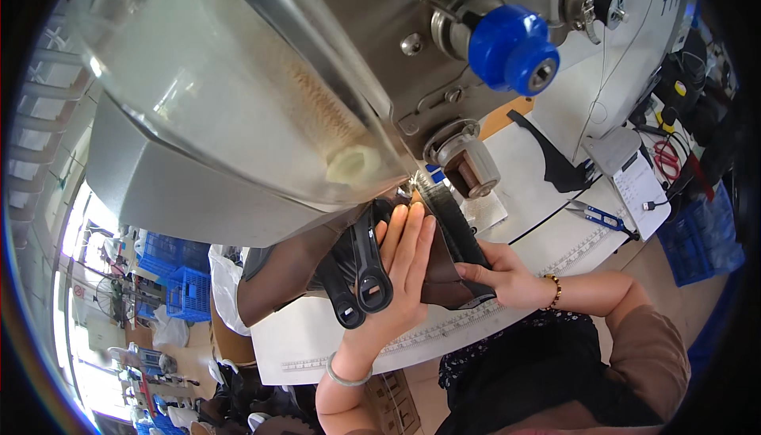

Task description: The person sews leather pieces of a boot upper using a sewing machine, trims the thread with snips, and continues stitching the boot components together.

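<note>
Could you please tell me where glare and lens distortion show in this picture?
In the head view, the white table bows along its near edge through the fisheye lens; the windows at the left are washed out; the clear cover carries bright reflections; the corners fall to black; the left hand and right hand look fairly sharp.

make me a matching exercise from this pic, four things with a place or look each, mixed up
1. left hand
2. right hand
3. large knob
4. thread snips

a. lying on the white table
b. beaded bracelet at its wrist
c. blue, near the picture's top
d. pale bangle at its wrist

Pairs: 1-d, 2-b, 3-c, 4-a
</note>
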`<state>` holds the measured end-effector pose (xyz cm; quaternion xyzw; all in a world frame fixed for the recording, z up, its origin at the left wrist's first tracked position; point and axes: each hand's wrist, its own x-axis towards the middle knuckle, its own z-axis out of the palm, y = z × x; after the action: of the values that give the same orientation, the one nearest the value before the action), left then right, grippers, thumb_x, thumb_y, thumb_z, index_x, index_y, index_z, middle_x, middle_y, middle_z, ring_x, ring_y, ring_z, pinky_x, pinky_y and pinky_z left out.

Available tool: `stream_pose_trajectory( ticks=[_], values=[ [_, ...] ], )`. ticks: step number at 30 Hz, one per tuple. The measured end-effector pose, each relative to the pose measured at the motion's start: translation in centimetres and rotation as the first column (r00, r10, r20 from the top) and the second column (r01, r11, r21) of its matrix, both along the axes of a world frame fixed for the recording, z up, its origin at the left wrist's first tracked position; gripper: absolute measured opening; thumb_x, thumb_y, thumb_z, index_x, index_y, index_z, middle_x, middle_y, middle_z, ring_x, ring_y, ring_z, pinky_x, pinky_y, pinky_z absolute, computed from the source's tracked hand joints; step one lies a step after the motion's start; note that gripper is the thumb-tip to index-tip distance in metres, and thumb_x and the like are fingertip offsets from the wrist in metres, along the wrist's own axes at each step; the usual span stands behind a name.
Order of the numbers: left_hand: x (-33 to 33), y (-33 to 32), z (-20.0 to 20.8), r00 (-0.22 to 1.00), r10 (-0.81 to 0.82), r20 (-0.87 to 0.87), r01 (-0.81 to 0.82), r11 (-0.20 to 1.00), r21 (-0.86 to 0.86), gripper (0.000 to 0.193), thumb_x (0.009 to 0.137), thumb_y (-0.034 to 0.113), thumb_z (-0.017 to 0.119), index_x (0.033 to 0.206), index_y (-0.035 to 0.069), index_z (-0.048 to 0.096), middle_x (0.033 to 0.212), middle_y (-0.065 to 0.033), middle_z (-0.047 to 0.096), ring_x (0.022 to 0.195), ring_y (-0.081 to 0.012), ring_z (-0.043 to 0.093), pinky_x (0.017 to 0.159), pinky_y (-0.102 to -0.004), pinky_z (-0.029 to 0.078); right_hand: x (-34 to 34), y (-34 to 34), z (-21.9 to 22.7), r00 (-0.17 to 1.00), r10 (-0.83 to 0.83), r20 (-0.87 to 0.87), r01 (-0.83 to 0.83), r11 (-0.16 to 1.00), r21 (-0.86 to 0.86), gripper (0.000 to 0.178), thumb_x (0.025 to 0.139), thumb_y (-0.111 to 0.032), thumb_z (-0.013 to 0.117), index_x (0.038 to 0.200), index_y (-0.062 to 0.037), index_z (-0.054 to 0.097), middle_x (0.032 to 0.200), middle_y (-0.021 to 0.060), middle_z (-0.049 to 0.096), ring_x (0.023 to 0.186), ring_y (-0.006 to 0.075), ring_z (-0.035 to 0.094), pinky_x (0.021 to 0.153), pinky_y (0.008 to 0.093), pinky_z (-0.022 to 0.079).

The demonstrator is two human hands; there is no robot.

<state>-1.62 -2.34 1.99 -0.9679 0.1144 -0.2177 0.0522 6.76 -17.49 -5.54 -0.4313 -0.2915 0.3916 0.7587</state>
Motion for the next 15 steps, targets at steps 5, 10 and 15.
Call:
stream_pose_trajectory(
  ticks=[5, 10, 15],
  values=[
    [0.1, 0.9, -0.8, 0.998, -0.041, 0.055, 0.046, 0.993, -0.105, 0.070, 0.056, 0.002, 0.054, 0.126, 0.001, 0.048, 0.132, -0.0100, 0.045, 0.126, -0.0257, 0.040, 0.107, -0.0393, 0.028, -0.2, 0.3, 0.4, 1.000, 0.002, -0.015, -0.001, 0.998, 0.055, 0.021, 0.092, -0.015, 0.053, 0.107, 0.0003, 0.051, 0.088, -0.0035, 0.054, 0.078, 0.0007, 0.044, 0.065, 0.0183, 0.040],
    [0.0, 1.0, -0.7, 0.998, -0.033, 0.044, 0.038, 0.992, -0.122, 0.073, 0.053, 0.002, 0.056, 0.125, 0.003, 0.050, 0.132, -0.0072, 0.044, 0.124, -0.0252, 0.042, 0.107, -0.0390, 0.029, -0.4, 0.6, 0.0, 0.999, -0.013, 0.041, 0.011, 0.998, 0.057, 0.021, 0.092, -0.014, 0.053, 0.107, 0.0010, 0.051, 0.091, -0.0027, 0.055, 0.080, 0.0011, 0.046, 0.068, 0.0191, 0.042],
    [0.4, 1.5, -0.9, 0.990, -0.055, 0.130, 0.073, 0.987, -0.144, 0.072, 0.053, 0.002, 0.056, 0.125, 0.004, 0.050, 0.130, -0.0065, 0.047, 0.122, -0.0254, 0.043, 0.105, -0.0406, 0.031, -0.2, 0.9, 0.7, 0.999, -0.034, 0.042, 0.034, 0.999, 0.016, 0.025, 0.092, -0.018, 0.054, 0.107, 0.0013, 0.051, 0.089, -0.0021, 0.055, 0.080, 0.0016, 0.047, 0.068, 0.0194, 0.042]
  ],
)
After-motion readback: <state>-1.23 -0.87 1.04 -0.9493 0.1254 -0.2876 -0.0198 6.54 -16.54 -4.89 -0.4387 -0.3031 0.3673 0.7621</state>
